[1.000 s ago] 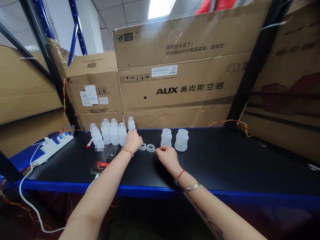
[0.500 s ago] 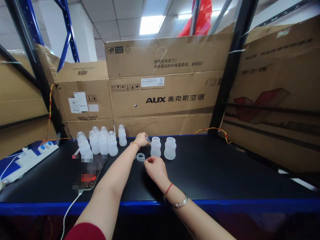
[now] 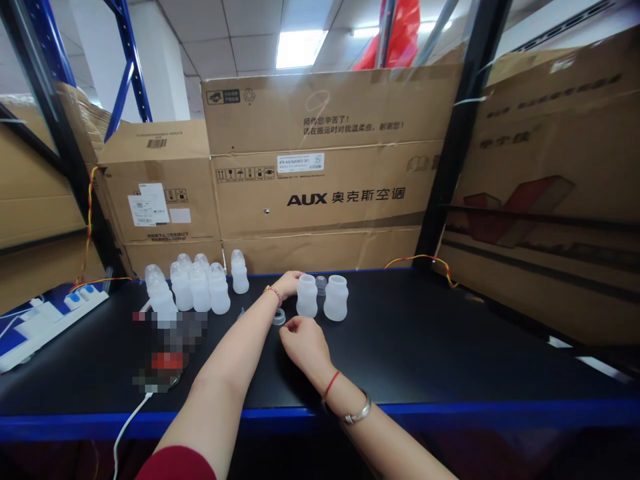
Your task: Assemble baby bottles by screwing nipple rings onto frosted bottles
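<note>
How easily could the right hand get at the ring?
Probably easily: the right hand sits close to the ring, with nothing between them; the left forearm lies beside it, not over it.

Head cam on me, facing forward and down. Sits close above my left hand and right hand, black desk across lower frame, cardboard cartons straight ahead.
</note>
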Motion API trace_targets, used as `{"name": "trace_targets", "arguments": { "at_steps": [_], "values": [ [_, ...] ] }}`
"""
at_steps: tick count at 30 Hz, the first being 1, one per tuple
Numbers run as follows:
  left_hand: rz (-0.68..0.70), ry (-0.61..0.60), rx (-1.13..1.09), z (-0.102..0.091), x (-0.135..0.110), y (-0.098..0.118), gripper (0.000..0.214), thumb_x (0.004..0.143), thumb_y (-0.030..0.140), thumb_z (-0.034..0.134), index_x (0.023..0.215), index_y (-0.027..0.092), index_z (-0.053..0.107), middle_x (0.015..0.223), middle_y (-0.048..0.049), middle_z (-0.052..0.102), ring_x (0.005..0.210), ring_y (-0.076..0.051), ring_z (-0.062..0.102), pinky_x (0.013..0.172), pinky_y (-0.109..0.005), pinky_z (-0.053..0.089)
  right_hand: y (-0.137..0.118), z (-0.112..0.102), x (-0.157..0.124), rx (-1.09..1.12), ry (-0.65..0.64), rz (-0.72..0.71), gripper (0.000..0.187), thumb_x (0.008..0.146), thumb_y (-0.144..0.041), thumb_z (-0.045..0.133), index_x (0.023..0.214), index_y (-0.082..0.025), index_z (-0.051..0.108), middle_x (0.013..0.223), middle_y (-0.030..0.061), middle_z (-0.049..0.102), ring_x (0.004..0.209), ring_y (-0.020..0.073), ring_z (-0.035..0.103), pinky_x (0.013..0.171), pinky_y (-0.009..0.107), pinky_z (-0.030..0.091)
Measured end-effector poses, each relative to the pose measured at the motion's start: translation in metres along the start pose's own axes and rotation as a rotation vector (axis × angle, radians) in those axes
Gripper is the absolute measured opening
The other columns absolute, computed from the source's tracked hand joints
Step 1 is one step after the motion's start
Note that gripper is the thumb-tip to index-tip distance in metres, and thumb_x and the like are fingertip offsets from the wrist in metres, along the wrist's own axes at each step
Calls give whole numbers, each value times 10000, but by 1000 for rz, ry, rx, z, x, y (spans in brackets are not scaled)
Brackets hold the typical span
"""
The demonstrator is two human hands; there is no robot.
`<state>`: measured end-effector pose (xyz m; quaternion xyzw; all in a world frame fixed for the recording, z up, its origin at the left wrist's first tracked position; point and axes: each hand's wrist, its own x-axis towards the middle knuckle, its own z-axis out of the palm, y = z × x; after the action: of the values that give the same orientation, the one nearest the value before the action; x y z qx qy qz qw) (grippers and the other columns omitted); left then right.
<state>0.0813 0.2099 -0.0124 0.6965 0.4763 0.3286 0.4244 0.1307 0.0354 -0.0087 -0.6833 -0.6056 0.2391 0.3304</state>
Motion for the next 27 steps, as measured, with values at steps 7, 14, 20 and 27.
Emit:
{"name": "trace_targets", "arguments": {
  "at_steps": [7,14,20,27],
  "values": [
    [-80,-85,-121,-15,-14,18,385,690,58,575,1052,157,663,908,-50,695,752,-105,613,656,-200,489,-2,-2,-1,-15,-6,-1,162,752,-225,539,735,-188,696,764,63,711,701,172,624,574,247,353],
    [-74,-324,54,-58,-54,30,629,480,-39,563,1063,176,661,1031,-63,683,804,-135,628,602,-185,455,-1,2,0,-63,-12,0,166,759,-229,542,743,-198,704,788,66,719,749,186,643,582,246,359],
    [0,-543,94,-57,-81,46,501,555,138,739,1045,203,661,969,-29,699,844,-152,631,641,-204,462,-2,2,-1,-89,-28,-15,154,751,-227,558,759,-195,708,834,76,733,810,214,664,602,257,376],
    [69,-328,221,-13,-64,42,246,688,267,721,883,142,637,809,-35,689,664,-132,607,575,-218,442,-3,1,-1,-113,-35,-14,154,739,-211,544,739,-203,698,823,68,732,800,208,662,603,256,382]
  ]
}}
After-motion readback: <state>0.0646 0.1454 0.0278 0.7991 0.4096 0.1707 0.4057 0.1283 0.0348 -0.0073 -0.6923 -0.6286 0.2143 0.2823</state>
